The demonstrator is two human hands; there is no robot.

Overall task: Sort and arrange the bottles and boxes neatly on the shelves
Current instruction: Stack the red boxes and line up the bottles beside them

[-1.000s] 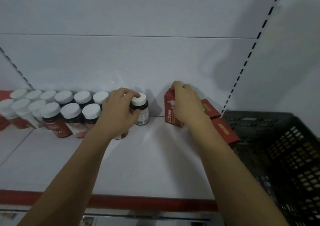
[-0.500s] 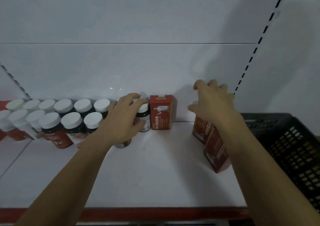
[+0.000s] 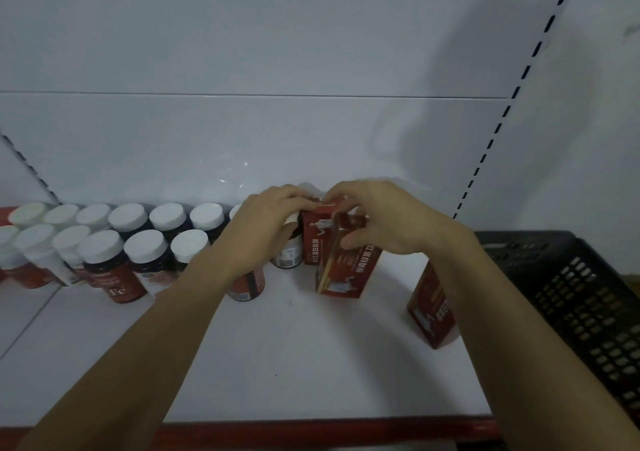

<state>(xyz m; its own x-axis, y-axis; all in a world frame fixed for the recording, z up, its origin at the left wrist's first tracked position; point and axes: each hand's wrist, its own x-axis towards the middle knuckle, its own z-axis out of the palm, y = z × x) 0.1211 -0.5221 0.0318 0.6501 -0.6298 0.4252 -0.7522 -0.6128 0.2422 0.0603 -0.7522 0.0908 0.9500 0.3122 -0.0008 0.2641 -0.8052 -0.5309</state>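
Observation:
On the white shelf [image 3: 277, 353] stand two rows of dark bottles with white caps [image 3: 142, 246] at the back left. A red box [image 3: 315, 239] stands upright beside the last bottle [image 3: 289, 255]. My right hand [image 3: 377, 218] grips a second red box [image 3: 349, 270], tilted, right next to the first. My left hand [image 3: 266, 222] lies over the rightmost bottles with its fingertips touching the top of the upright box. A third red box [image 3: 433, 308] stands alone further right, partly behind my right forearm.
A black plastic crate [image 3: 568, 298] fills the right side beside the shelf. The shelf's front edge is a red strip [image 3: 311, 430]. A white back panel rises behind, with a slotted upright [image 3: 498, 128] at the right.
My right hand has taken one red box from the pair at the right and carried it left against the upright box. My left hand slid right onto that upright box's top.

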